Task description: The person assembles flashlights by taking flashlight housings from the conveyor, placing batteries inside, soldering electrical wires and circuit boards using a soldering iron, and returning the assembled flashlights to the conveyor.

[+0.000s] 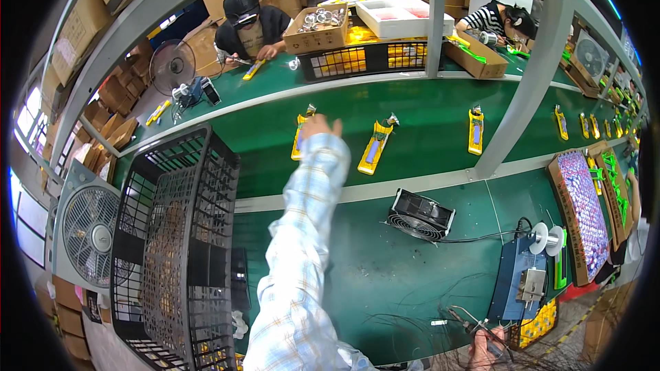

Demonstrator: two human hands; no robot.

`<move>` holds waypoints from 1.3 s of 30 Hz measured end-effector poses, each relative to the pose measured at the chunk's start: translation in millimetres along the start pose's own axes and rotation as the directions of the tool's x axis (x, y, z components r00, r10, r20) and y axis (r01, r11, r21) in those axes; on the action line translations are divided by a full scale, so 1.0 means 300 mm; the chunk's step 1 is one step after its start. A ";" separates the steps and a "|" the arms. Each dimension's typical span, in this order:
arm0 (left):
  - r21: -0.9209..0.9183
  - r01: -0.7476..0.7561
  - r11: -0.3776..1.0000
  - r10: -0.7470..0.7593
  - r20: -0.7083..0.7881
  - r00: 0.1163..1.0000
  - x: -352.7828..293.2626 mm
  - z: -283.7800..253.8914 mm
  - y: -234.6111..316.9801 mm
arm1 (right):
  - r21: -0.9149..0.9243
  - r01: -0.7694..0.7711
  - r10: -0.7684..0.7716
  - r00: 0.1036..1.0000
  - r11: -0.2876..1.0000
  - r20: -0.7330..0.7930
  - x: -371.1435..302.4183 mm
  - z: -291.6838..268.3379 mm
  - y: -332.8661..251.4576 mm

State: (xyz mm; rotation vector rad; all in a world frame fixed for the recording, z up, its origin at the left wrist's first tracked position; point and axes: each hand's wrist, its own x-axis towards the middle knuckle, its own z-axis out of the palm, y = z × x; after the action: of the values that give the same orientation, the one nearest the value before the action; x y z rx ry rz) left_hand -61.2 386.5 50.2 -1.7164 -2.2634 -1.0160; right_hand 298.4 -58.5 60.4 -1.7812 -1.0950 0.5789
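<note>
My left arm, in a pale checked sleeve, stretches across to the green conveyor belt (426, 124). My left hand (320, 127) is over a yellow housing (298, 148), its thumb spread apart; the hand hides part of the housing, and whether the fingers touch it is unclear. To the right along the belt lie another yellow housing (373, 151) with a purple insert and silvery end, and a similar upright-lying housing (475, 132). At the lower right, my right hand (485, 349) is closed around a soldering iron (473, 323), its tip pointing up and left.
A black crate (189, 247) stands left on the green bench, beside a grey fan (89, 237). A small black fan (421, 215) lies mid-bench. Right are a blue unit with solder spool (515, 275) and a carton of small parts (581, 213). Two people work beyond the belt.
</note>
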 end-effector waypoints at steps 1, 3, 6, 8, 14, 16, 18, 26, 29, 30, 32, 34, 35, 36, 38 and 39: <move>0.243 0.073 0.967 -0.088 0.052 0.995 0.056 0.001 -0.055 | 0.003 -0.002 0.002 1.000 1.000 -0.009 0.001 0.002 -0.023; 0.274 0.124 0.954 -0.174 0.169 0.970 0.063 0.014 -0.186 | -0.073 -0.014 0.018 0.998 0.997 0.060 0.021 0.019 -0.095; 0.367 0.230 0.901 -0.361 0.344 0.867 0.034 -0.027 -0.244 | 0.104 -0.118 0.108 0.989 0.987 0.102 0.030 0.055 -0.137; 0.453 0.297 0.841 -0.409 0.173 0.896 0.038 0.066 -0.306 | 0.100 -0.063 0.058 0.997 0.993 0.052 0.024 0.063 -0.152; 0.093 0.356 0.930 -0.368 0.228 0.901 0.074 0.143 -0.428 | 0.102 -0.143 0.139 0.989 0.984 0.045 0.013 0.067 -0.144; 0.011 0.354 0.935 -0.342 0.290 0.894 0.037 0.103 -0.423 | 0.166 -0.157 0.155 0.988 0.974 0.024 0.002 0.076 -0.142; -0.014 0.411 0.911 -0.388 0.305 0.870 -0.023 0.061 -0.399 | 0.177 -0.144 0.138 0.989 0.974 0.044 -0.007 0.077 -0.134; -0.207 0.238 0.949 -0.239 0.023 0.971 -0.326 -0.347 -0.251 | -0.202 0.105 -0.094 0.994 0.974 0.063 -0.063 0.032 -0.012; -0.172 -0.042 0.984 0.039 -0.021 0.999 -0.569 -0.630 -0.110 | 0.335 -0.130 0.062 0.977 0.933 0.204 -0.088 0.018 -0.071; -0.197 -0.114 0.974 0.127 0.052 0.991 -0.640 -0.661 -0.076 | 0.379 -0.073 0.010 0.986 0.923 0.165 -0.089 0.015 -0.088; -0.259 -0.209 0.943 0.250 0.136 0.959 -0.776 -0.719 -0.029 | 0.469 -0.157 0.075 0.979 0.869 0.190 -0.102 -0.011 -0.088; -0.287 -0.204 0.936 0.275 0.235 0.932 -0.919 -0.726 -0.044 | 0.490 -0.178 0.091 0.976 0.853 0.196 -0.110 -0.020 -0.081; -0.291 -0.204 0.935 0.284 0.266 0.921 -0.980 -0.743 -0.048 | 0.490 -0.174 0.083 0.976 0.854 0.201 -0.119 -0.012 -0.104; -0.301 -0.204 0.932 0.295 0.298 0.908 -1.032 -0.759 -0.055 | 0.488 -0.169 0.077 0.976 0.856 0.203 -0.129 -0.005 -0.125; -0.257 -0.212 0.943 0.296 0.356 0.886 -1.117 -0.753 -0.091 | 0.500 -0.156 0.051 0.975 0.852 0.216 -0.148 0.010 -0.105; -0.214 -0.238 0.947 0.307 0.398 0.864 -1.151 -0.745 -0.107 | 0.482 -0.145 0.035 0.973 0.864 0.229 -0.153 0.014 -0.088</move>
State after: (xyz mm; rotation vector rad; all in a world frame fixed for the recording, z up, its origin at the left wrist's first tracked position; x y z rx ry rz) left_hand -34.3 -25.1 43.4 -2.4567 -2.1081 -0.8395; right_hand 261.4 -91.9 78.6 -1.3406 -0.8983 1.0306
